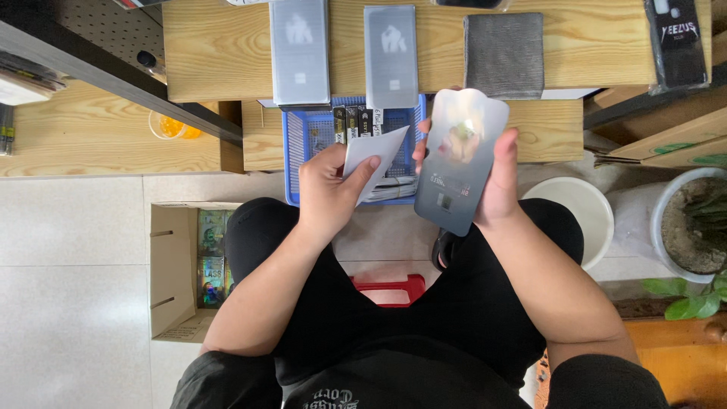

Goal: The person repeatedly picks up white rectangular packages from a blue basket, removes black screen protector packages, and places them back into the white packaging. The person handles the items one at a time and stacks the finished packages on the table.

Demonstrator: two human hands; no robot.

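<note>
My left hand [327, 193] pinches a small white paper sheet [373, 157] between thumb and fingers, just in front of the blue basket. My right hand [496, 182] grips a glossy silver-grey flat pack [460, 163], tilted upright with its rounded top toward the wooden shelf. The two hands are close together above my lap, the paper's corner nearly touching the pack's left edge.
A blue plastic basket [303, 144] with small boxes sits under the wooden shelf [219, 45]. Two grey flat packs [300, 49] and a grey cloth [504, 53] lie on the shelf. An open cardboard box [170, 273] stands left, a white bucket [587, 208] and potted plant [693, 220] right.
</note>
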